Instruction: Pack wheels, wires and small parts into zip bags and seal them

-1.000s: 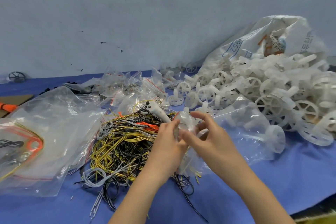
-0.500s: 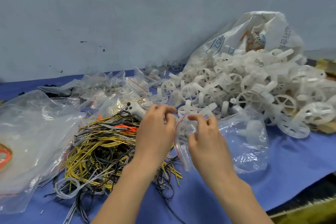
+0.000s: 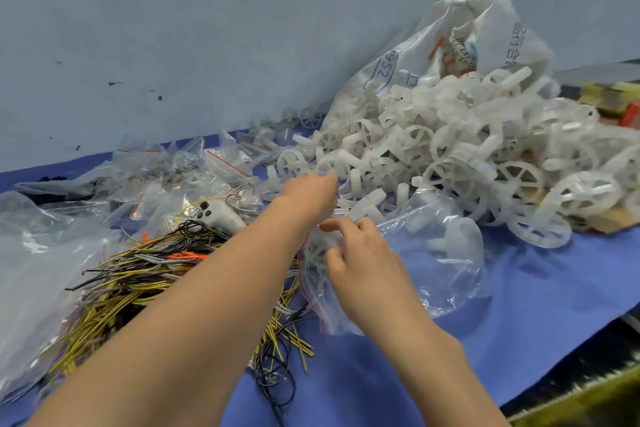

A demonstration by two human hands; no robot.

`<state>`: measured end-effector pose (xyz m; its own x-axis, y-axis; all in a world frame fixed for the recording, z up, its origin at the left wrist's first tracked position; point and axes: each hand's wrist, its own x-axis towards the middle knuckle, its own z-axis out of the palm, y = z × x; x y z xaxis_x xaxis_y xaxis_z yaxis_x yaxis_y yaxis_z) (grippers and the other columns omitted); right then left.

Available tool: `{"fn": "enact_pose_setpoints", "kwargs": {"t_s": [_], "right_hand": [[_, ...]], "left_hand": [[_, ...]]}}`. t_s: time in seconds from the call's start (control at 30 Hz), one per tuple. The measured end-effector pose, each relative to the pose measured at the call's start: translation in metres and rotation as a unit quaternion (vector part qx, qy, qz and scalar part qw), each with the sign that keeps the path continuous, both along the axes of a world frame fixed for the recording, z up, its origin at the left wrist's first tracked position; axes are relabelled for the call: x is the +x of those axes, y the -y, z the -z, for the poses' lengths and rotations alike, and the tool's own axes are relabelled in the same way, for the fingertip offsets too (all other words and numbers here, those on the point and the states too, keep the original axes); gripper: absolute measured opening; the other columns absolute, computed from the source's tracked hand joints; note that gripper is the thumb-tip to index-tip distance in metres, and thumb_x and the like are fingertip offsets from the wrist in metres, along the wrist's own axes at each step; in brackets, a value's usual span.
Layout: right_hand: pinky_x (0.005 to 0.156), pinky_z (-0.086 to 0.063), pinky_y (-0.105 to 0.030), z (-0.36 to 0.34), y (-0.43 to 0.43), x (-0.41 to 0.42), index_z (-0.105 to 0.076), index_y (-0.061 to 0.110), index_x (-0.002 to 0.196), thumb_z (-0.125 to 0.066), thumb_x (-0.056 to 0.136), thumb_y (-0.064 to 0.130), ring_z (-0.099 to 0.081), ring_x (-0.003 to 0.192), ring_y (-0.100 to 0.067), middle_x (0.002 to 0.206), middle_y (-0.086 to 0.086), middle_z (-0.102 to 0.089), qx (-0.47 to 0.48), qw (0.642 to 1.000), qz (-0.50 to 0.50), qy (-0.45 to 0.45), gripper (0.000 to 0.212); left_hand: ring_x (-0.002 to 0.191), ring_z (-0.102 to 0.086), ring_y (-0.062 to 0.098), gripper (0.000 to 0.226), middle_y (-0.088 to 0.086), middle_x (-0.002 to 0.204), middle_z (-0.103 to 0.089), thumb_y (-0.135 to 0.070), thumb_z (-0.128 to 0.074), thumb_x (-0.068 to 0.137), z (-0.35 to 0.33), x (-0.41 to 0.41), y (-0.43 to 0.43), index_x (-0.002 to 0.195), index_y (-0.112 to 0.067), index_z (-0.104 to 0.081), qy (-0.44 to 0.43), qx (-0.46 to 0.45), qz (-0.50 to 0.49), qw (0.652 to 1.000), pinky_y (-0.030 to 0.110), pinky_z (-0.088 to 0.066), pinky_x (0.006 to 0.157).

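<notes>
My right hand (image 3: 360,263) holds a small clear zip bag (image 3: 322,305) with a red seal line, just above the blue table; white parts show through it. My left hand (image 3: 308,194) reaches forward to the near edge of the pile of white plastic wheels (image 3: 450,163), its fingers curled down among the pieces; whether it grips one is hidden. A tangle of yellow, black and orange wires (image 3: 145,274) lies under my left forearm.
A big white sack (image 3: 485,42) spills the wheels at the back right. A larger clear bag (image 3: 446,253) lies right of my hands, another large one (image 3: 38,270) at the left. Small filled zip bags (image 3: 194,170) and a white controller (image 3: 216,215) sit behind the wires.
My left hand let go of the small zip bag and moved forward to the wheel pile. My right hand keeps the bag. The view shifted right.
</notes>
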<state>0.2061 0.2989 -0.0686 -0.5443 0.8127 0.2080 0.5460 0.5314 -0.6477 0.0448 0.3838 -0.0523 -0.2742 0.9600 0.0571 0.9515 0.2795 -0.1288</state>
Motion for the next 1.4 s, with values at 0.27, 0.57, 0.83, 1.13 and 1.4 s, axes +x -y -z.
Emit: {"fn": "enact_pose_setpoints", "kwargs": {"t_s": [0.27, 0.57, 0.83, 1.13, 1.4], "right_hand": [[0.08, -0.046, -0.041, -0.001, -0.002, -0.002, -0.051, 0.037, 0.127, -0.043, 0.1, 0.02, -0.057, 0.105, -0.025, 0.122, 0.008, -0.049, 0.012, 0.999, 0.022, -0.029, 0.033], [0.078, -0.041, -0.033, -0.01, 0.004, -0.015, -0.061, 0.038, 0.117, -0.048, 0.095, 0.022, -0.053, 0.081, -0.006, 0.114, 0.015, -0.054, -0.06, 0.989, 0.005, -0.137, 0.03], [0.06, -0.049, -0.037, -0.017, 0.012, -0.026, -0.054, 0.04, 0.098, -0.054, 0.094, 0.029, -0.066, 0.069, -0.015, 0.092, 0.019, -0.063, -0.118, 0.954, 0.018, -0.275, 0.011], [0.059, -0.042, -0.015, -0.021, 0.012, -0.02, -0.059, 0.033, 0.088, -0.056, 0.095, 0.028, -0.061, 0.07, -0.004, 0.093, 0.015, -0.062, -0.044, 0.954, 0.063, -0.29, 0.009], [0.065, -0.045, -0.035, -0.021, 0.029, -0.018, -0.064, 0.027, 0.088, -0.062, 0.091, 0.031, -0.055, 0.072, -0.007, 0.084, 0.011, -0.058, 0.105, 0.969, 0.069, -0.211, 0.006]], "left_hand": [[0.098, -0.061, 0.028, 0.024, 0.005, 0.108, -0.066, -0.026, -0.042, 0.103, -0.036, -0.01, 0.038, 0.123, -0.017, -0.051, 0.132, 0.228, -0.032, 0.964, 0.037, -0.046, 0.076], [0.059, -0.053, 0.011, 0.028, 0.005, 0.071, -0.057, -0.031, -0.047, 0.101, -0.025, 0.008, 0.2, 0.09, -0.007, -0.057, 0.794, 0.339, -0.125, 0.489, 0.02, -0.047, 0.05], [0.044, -0.043, 0.01, 0.015, 0.007, 0.09, -0.075, -0.016, -0.052, 0.1, -0.019, 0.013, 0.217, 0.111, -0.015, -0.063, 0.685, 0.336, -0.08, 0.642, 0.023, -0.04, 0.046], [0.087, -0.066, 0.003, 0.02, -0.014, 0.098, -0.071, -0.038, -0.057, 0.096, -0.01, 0.011, 0.207, 0.116, -0.036, -0.063, 0.385, 0.313, -0.027, 0.868, 0.032, -0.052, 0.08], [0.097, -0.065, 0.012, 0.029, -0.012, 0.105, -0.071, -0.041, -0.055, 0.097, -0.013, 0.035, 0.194, 0.124, -0.031, -0.063, 0.304, 0.314, -0.024, 0.899, 0.037, -0.052, 0.085]]}}
